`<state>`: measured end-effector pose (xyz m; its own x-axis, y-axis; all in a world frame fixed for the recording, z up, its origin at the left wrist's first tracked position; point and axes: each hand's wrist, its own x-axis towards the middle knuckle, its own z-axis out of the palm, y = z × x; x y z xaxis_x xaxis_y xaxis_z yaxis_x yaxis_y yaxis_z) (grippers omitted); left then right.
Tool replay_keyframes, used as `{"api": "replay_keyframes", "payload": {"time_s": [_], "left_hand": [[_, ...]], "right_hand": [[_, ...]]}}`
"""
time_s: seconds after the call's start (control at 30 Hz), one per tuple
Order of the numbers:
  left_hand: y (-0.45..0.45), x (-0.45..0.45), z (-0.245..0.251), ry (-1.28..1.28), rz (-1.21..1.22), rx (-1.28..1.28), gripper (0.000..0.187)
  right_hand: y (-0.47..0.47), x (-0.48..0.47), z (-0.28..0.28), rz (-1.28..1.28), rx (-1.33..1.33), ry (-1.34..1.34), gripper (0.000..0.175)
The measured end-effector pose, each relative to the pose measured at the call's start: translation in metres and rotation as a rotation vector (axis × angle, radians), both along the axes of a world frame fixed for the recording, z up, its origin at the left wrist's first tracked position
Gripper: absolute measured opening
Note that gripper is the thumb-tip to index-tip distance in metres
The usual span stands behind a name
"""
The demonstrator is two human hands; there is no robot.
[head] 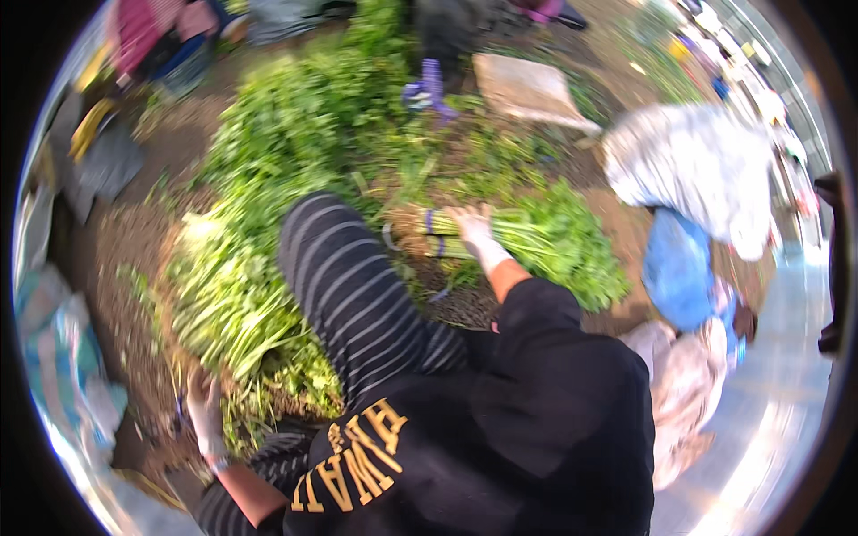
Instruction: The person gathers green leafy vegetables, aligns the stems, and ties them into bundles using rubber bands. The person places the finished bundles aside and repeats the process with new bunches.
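Observation:
My right hand (474, 231), in a pale glove, rests on tied bundles of leafy green stalks (536, 234), which look like celery. The bundles lie on the soil with their roots to the left and purple bands round the stems. My left hand (204, 402), gloved too, is at the root end of a large heap of loose stalks (234, 288); its fingers are partly blurred, and whether it grips anything cannot be told. The heap lies left of my striped knee and reaches away from me.
Ahead are another person's purple-patterned footwear (429, 87) and a pale sack (529, 87). To the right lie a white sack (690, 167), a blue bag (677, 268) and a pinkish cloth or sack (684, 395). Plastic sheeting (67, 362) is at the left.

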<state>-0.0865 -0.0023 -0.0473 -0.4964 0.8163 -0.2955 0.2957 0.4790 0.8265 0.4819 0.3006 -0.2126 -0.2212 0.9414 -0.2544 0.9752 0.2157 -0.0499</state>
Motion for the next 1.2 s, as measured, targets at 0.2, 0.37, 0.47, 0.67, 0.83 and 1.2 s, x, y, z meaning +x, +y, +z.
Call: {"api": "replay_keyframes", "payload": {"time_s": [0.2,0.37,0.47,0.67,0.83,1.2], "left_hand": [[-0.002,0.007,0.009,0.078,-0.039,0.057,0.050],[-0.039,-0.008,0.019,0.362,0.051,-0.078,0.051],[-0.045,-0.020,0.011,0.364,0.180,-0.056,0.054],[-0.045,-0.039,0.013,0.358,0.384,0.012,0.056],[-0.069,-0.048,0.011,0.378,0.526,0.074,0.051],[-0.073,-0.057,0.009,0.416,0.595,0.202,0.045]], "right_hand": [[0.034,-0.010,0.012,-0.054,-0.300,-0.227,0.080],[0.103,-0.160,0.157,0.274,0.191,0.694,0.047],[0.075,-0.293,0.255,0.685,0.112,0.723,0.041],[-0.095,-0.503,0.131,1.188,-0.396,0.251,0.053],[-0.183,-0.527,-0.012,1.152,0.072,-0.098,0.074],[-0.198,-0.521,-0.024,1.238,0.047,0.193,0.047]]}}
